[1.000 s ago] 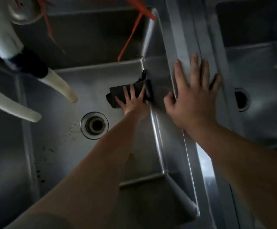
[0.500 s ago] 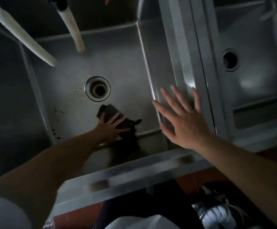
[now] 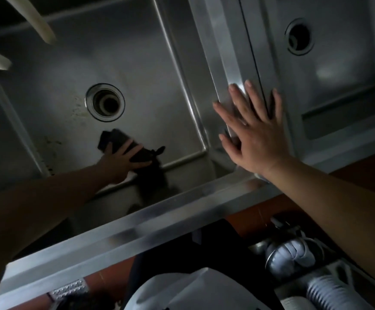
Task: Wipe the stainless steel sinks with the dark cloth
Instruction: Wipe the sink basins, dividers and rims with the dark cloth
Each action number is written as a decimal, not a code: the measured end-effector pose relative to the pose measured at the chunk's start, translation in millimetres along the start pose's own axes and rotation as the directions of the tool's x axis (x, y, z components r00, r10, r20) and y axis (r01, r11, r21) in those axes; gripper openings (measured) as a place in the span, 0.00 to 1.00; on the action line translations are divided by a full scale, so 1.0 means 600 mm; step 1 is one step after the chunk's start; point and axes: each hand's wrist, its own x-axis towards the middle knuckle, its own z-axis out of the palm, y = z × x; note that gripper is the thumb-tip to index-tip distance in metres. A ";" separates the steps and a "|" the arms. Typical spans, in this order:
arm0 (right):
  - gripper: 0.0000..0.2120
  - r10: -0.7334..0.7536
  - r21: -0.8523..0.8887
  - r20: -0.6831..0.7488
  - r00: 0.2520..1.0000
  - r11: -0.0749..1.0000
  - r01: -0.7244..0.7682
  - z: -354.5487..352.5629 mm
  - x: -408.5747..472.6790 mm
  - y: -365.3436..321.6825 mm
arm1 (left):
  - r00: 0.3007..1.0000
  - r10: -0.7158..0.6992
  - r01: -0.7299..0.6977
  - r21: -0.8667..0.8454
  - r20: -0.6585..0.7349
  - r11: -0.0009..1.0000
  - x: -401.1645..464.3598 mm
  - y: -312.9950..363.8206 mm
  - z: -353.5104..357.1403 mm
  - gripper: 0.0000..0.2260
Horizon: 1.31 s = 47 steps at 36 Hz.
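Note:
The dark cloth lies folded on the floor of the left stainless steel sink, between the drain and the near wall. My left hand presses flat on the cloth with straight fingers. My right hand lies open with spread fingers on the steel divider between the left sink and the right sink. The cloth's near end is in shadow against the sink's front wall.
Two pale faucet spouts hang over the left sink's far left. The right sink has its own drain hole. The sink's front rim runs across below my arms. Grey drain pipes and my legs show underneath.
My left hand dragged the cloth from the sink's far right corner toward the near wall, by the drain. My right hand slid nearer along the divider. The view tilted down.

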 end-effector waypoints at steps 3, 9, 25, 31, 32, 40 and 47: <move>0.30 0.003 0.017 -0.021 1.000 1.000 -0.003 0.001 0.001 0.000 | 0.989 0.108 -0.101 0.068 -0.104 0.993 0.048 0.049 -0.061 0.35; 0.29 -0.005 0.036 -0.064 0.998 0.999 0.007 0.006 0.001 0.002 | 0.975 0.144 -0.133 0.074 -0.167 0.988 0.150 0.115 -0.159 0.29; 0.27 0.001 0.118 -0.132 0.991 0.993 0.015 0.006 0.003 0.005 | 0.949 0.209 -0.161 0.205 -0.236 0.965 0.016 -0.011 -0.012 0.36; 0.26 0.003 0.135 -0.157 0.988 0.991 0.018 0.007 0.004 0.006 | 0.994 0.102 -0.083 0.296 -0.050 0.952 -0.037 -0.060 0.040 0.46; 0.26 0.002 0.138 -0.159 0.987 0.990 0.020 0.006 0.004 0.006 | 0.995 0.100 -0.093 0.306 -0.005 0.947 -0.035 -0.052 0.029 0.45; 0.27 0.004 0.170 -0.137 0.991 0.985 0.020 0.003 0.004 0.010 | 0.979 -0.039 0.031 0.041 0.201 0.999 0.018 0.002 -0.059 0.43; 0.27 0.006 0.191 -0.128 0.992 0.981 0.018 0.001 0.004 0.012 | 0.942 -0.313 0.336 -0.405 0.123 0.850 0.089 0.105 -0.111 0.42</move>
